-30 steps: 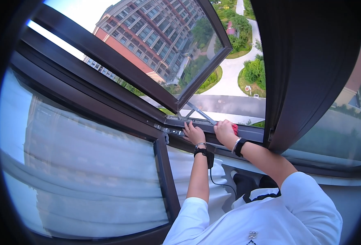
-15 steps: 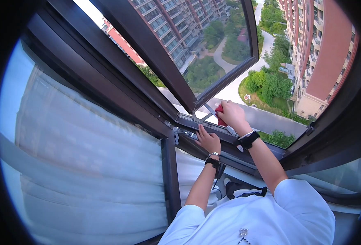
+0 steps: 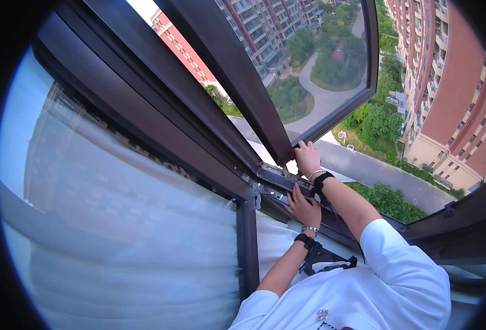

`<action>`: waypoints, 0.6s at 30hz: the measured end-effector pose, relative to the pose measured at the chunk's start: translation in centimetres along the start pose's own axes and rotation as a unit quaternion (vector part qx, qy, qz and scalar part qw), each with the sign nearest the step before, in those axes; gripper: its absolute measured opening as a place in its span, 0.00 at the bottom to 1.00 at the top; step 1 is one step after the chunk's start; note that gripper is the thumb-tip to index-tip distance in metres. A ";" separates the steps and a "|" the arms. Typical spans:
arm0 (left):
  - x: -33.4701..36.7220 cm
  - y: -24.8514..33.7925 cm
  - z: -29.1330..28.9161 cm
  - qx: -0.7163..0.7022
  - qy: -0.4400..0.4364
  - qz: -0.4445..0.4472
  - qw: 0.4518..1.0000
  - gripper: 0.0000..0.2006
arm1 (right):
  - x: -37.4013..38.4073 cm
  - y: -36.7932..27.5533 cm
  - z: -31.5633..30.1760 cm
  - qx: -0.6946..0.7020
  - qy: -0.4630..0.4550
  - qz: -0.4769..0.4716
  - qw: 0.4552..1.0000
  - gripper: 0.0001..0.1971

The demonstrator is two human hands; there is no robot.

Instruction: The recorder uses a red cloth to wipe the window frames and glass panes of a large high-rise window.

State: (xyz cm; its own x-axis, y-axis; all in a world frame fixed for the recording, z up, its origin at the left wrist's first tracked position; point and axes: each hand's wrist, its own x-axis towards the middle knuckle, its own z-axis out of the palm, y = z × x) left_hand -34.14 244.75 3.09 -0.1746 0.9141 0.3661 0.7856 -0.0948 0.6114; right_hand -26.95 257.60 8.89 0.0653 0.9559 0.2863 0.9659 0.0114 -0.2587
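Note:
My right hand [image 3: 308,158] is closed round a bunched red cloth [image 3: 293,154], mostly hidden by the fingers. It is at the bottom corner of an outward-open window sash [image 3: 270,124] with a dark brown frame. Just below the corner, a metal hinge arm [image 3: 288,172] joins the sash to the lower window frame [image 3: 276,179]. My left hand [image 3: 304,210] lies with its fingers stretched out on the inner side of that frame, beside metal hardware [image 3: 273,193].
To the left, a second glazed sash [image 3: 247,236] swings into the room, with a white curtain [image 3: 271,236] near its edge. Through the opening, a paved road [image 3: 364,168], trees [image 3: 383,121] and tall buildings [image 3: 446,104] appear far below.
My right hand with the red cloth has moved in closer to the sash's corner and the hinge. My left hand keeps resting on the frame. The whole view has shifted.

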 end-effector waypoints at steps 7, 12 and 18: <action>0.4 0.5 0.1 -0.002 -0.002 0.009 1.000 0.32 | 1.3 3.8 0.3 0.168 0.115 0.216 0.955 0.07; 0.4 -0.4 0.2 0.024 0.008 0.002 1.000 0.31 | 0.6 5.8 -2.7 0.224 0.163 0.188 0.942 0.11; 0.6 0.0 0.5 0.041 0.023 0.025 0.999 0.33 | -5.1 3.1 -0.3 -0.048 -0.061 -0.046 0.996 0.12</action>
State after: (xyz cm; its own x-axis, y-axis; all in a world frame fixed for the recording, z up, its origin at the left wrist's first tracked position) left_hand -33.92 245.45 2.97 -0.1590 0.8894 0.4286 0.8393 -0.1068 0.5330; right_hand -24.25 252.65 6.96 -0.0503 0.9808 0.1882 0.9863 0.0784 -0.1450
